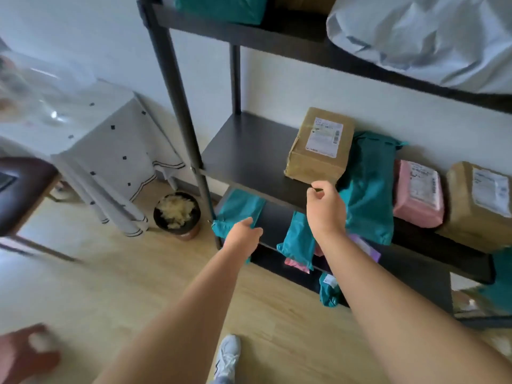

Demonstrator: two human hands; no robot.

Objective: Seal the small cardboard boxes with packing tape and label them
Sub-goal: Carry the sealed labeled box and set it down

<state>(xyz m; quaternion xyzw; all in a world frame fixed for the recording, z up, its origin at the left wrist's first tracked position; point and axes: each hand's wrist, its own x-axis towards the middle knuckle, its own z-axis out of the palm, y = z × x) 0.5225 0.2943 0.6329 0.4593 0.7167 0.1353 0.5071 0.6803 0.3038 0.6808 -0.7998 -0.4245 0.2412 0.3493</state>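
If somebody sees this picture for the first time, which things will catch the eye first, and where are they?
First, two bare arms reach from the bottom edge toward the dark shelf rack: the right hand is at the front edge of a labelled brown box on the middle shelf, and the left hand is lower, by a teal mailer. Next come the bright colours right of that box: a long teal bag and a pink parcel.

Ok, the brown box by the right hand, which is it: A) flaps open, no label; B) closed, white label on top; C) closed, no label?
B: the box by the right hand is closed, and a white label lies on its top face.
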